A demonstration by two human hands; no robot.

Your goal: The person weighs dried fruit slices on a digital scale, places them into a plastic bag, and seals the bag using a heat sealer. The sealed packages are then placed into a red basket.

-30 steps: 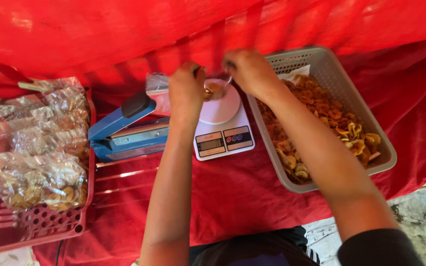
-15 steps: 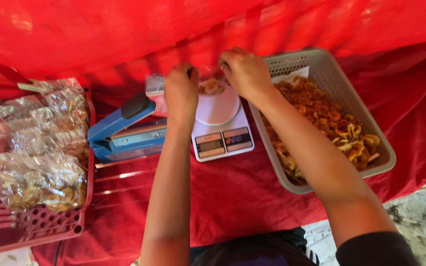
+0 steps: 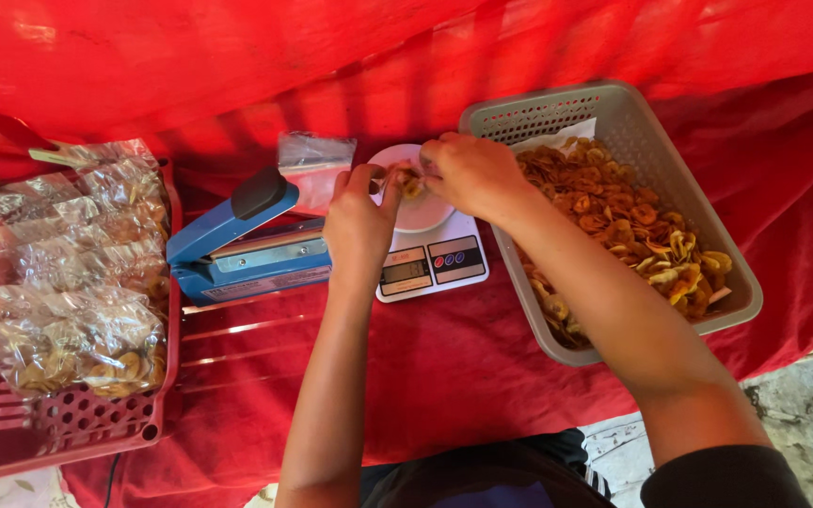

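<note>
My left hand (image 3: pixel 359 221) and my right hand (image 3: pixel 468 174) meet over the white round plate of a small kitchen scale (image 3: pixel 433 265). Between their fingertips they pinch a small clear bag (image 3: pixel 409 183) holding a few yellow-orange chips, right above the plate. The hands hide most of the bag. My right forearm crosses the near left corner of a grey plastic basket (image 3: pixel 613 111) filled with fried chips (image 3: pixel 632 221).
A blue heat sealer (image 3: pixel 237 240) lies left of the scale, with a stack of empty clear bags (image 3: pixel 315 165) behind it. At far left a red perforated basket (image 3: pixel 77 428) holds several filled, sealed bags of chips (image 3: pixel 68 329). Red cloth covers the table and backdrop.
Both hands stay over the scale plate and have drawn a little closer together around the small bag. Nothing else has moved.
</note>
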